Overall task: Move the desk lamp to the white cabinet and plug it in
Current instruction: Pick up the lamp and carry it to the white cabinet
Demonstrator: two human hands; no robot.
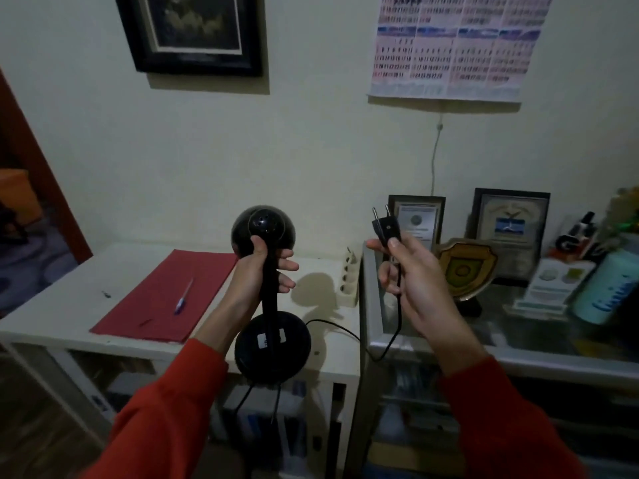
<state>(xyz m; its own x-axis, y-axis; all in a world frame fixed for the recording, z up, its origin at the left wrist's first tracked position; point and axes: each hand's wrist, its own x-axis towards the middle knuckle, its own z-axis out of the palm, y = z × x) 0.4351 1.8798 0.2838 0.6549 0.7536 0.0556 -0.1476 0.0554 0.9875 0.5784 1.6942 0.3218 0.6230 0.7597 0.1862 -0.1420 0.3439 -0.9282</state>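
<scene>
White cabinet top lies below the black desk lamp, held in the air over its right edge, left hand clenched on the stiff stem; base looks heavy. Right hand pinches the plug, limp cord trailing.

**One head cam, looking down and forward at the wall**

Only one view here, worn on the person's head. It's wide-angle, so the wall bends at the edges. It faces the wall, tilted down over the white cabinet top, front edge running across the lower frame. Both forearms reach in from the bottom corners, close to the lens. A calendar sits top right.
</scene>
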